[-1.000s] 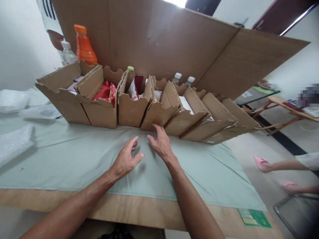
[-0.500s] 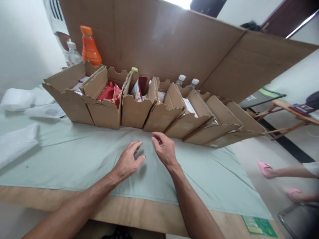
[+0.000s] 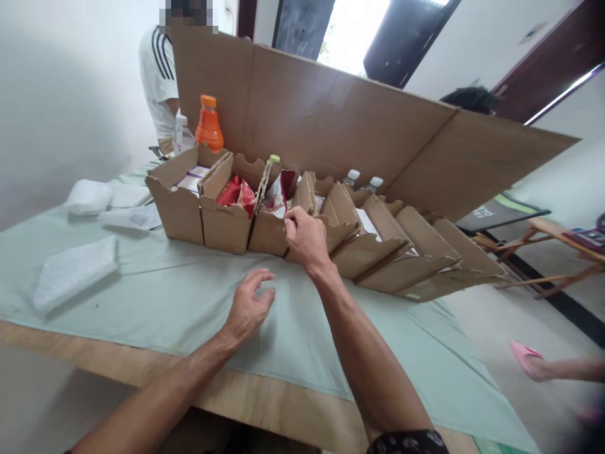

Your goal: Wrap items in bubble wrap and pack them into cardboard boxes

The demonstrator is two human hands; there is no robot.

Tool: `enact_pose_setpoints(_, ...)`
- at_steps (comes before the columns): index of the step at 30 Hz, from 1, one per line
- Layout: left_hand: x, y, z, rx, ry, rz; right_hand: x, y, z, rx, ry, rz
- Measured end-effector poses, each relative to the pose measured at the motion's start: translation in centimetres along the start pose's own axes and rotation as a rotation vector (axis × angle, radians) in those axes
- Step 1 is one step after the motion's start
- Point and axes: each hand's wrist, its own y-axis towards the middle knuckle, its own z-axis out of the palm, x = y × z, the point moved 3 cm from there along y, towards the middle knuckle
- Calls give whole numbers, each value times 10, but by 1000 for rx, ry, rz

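Observation:
My left hand (image 3: 249,305) hovers over the green cloth, thumb and fingers apart, holding nothing. Higher up and to the right, my right hand (image 3: 307,238) is in front of the cardboard bins, its fingers loosely bent with nothing visible in them. Its fingertips are at the front wall of the bin (image 3: 268,234) holding a white and dark red packet (image 3: 275,197); whether they touch it I cannot tell. Red packets (image 3: 236,192) stick up from the neighbouring bin (image 3: 224,226) to the left. The hand partly hides the bin behind it.
Cardboard bins stand in a slanting row before a tall cardboard panel (image 3: 321,113). An orange bottle (image 3: 208,126) and a clear bottle (image 3: 182,135) are behind the left end. Bubble-wrap pieces (image 3: 75,271) lie on the left. A person in a white shirt (image 3: 158,82) is beyond the panel.
My right hand has moved forward from above the cloth to the bin fronts. My left hand stays over the cloth. The view has tilted up, showing more of the room behind.

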Motion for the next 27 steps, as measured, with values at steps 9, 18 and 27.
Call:
enact_pose_setpoints(9, -5, -77, -42, -247, 70, 105, 12, -56, -32, -27, 60, -131)
enact_pose_setpoints(18, 2, -98, -37, -158, 114, 131, 13, -6, 0, 136, -117, -15)
enact_pose_setpoints(27, 20, -95, -88, -348, 70, -21, -3, -180, -46, 4, 216, -137)
